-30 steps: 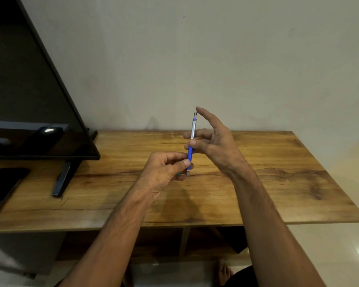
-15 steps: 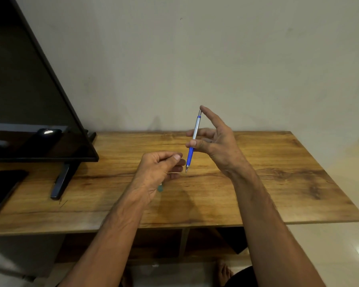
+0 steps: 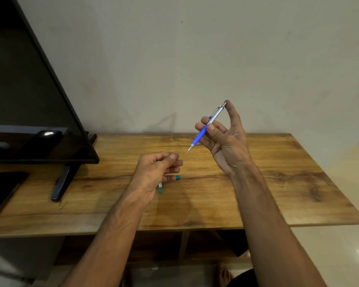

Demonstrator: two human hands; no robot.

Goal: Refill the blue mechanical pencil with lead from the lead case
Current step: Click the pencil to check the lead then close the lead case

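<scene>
- Head view: the right hand clamped the blue mechanical pencil between thumb and fingers above the far part of the bench. The forefinger rested on its top end and the tip slanted down and left.
- The left hand hovered nearer and to the left, clear of the pencil, with fingers curled and thumb against forefinger. Whether it pinched a lead could not be told.
- The lead case showed just below that hand, with a second teal piece at the little finger's end. Whether these were held or lying on the bench was unclear.
- A television stood at far left.
- The step appeared to be working the top end to take or feed lead. It called for a steady barrel, a light press with the forefinger, and a tip kept free of the other hand so a thin lead would not snap.
- Against half a second earlier, the pencil had tipped from near upright to a clear slant. The left hand had dropped away from its tip, and the second teal piece had come into sight.
</scene>
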